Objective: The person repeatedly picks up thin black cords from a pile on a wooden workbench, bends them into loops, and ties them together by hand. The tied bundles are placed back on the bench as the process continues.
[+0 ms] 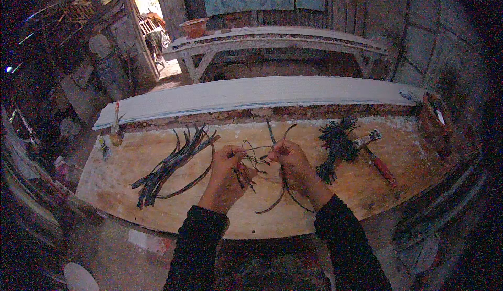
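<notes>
Both hands are raised over the middle of a wooden board, a short gap between them. My left hand [229, 173] is closed, pinching thin dark strands, and some of their ends hang below its fingers. Fingertips of my right hand [293, 165] are pressed together on dark strips that cross and dangle under the hand. Between the hands runs a loose tangle of thin dark strands [255, 157]. A bundle of flat dark strips [170, 168] lies left of my left hand. On the right rests a bunch of short, knotted-looking dark pieces [336, 147].
The wooden board [120, 178] has a raised pale ledge [251, 93] along its far side. A red-handled tool [382, 169] lies at right, near a basket-like container [436, 115]. A brush-like stick [116, 126] stands at the left edge. Behind is a long bench [277, 37] with a reddish pot [194, 27].
</notes>
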### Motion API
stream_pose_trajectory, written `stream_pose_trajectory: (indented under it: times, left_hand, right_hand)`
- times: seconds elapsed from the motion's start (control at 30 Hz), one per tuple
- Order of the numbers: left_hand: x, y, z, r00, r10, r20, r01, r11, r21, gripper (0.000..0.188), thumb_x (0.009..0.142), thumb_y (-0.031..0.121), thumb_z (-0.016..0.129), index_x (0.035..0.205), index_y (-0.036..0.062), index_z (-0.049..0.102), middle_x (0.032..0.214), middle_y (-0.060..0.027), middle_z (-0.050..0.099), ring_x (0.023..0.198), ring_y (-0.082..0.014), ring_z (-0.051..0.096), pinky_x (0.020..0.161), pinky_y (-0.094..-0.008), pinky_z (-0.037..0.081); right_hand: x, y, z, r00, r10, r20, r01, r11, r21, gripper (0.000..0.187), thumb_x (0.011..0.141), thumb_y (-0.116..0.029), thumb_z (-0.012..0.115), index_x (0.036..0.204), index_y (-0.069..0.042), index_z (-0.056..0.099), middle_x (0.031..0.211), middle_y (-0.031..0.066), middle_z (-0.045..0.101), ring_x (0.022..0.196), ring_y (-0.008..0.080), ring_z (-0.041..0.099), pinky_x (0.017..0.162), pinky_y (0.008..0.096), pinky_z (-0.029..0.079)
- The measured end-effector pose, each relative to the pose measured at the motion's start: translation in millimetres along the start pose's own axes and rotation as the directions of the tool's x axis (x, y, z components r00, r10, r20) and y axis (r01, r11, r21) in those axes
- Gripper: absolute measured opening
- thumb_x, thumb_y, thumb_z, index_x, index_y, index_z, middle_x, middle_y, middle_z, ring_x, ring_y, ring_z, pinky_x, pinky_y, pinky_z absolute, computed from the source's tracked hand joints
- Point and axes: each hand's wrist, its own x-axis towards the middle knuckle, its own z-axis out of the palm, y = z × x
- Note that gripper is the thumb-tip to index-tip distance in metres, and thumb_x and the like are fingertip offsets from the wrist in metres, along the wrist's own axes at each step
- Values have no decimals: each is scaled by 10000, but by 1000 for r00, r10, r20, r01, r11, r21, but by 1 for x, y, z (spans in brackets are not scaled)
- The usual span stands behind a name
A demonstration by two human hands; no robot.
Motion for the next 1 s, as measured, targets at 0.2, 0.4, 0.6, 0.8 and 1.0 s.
stream_pose_trajectory:
  times: [0.2,0.4,0.6,0.8,1.0]
  left_hand:
    - [-12,-7,12,964,-173,201,134,972,194,88,834,102,594,812,41,535,671,-44,553,580,-149,578,525,-280,490]
    - [-1,-38,1,844,-145,516,32,975,222,107,824,124,631,820,42,561,663,-24,556,580,-102,537,546,-245,435]
    - [-21,-27,26,801,-291,523,324,946,31,151,854,168,594,790,50,524,594,-25,480,537,-132,502,540,-266,426]
    - [-38,-6,41,782,-299,546,430,894,-126,148,849,172,590,801,60,507,559,-32,461,517,-167,508,495,-320,457]
    - [-18,2,22,985,-51,163,-25,900,435,136,858,190,559,847,67,501,639,-56,497,561,-236,557,579,-376,492]
  right_hand:
    - [20,24,-15,920,-191,-343,72,941,-332,142,746,-124,689,830,-64,592,721,19,585,669,114,544,623,273,456]
    - [25,38,-17,894,-272,-356,56,856,-513,174,762,-79,665,929,-59,620,765,-5,553,698,100,496,604,252,420]
    - [33,54,-26,852,-394,-345,131,798,-588,129,773,-129,677,866,-41,663,777,28,570,730,129,546,654,267,448]
    - [31,41,-24,811,-420,-407,98,784,-613,155,767,-153,683,846,-25,648,804,44,562,720,158,563,642,288,464]
    - [23,30,-32,890,-232,-393,-8,853,-522,133,756,-138,690,808,-32,630,826,49,556,652,128,538,548,266,446]
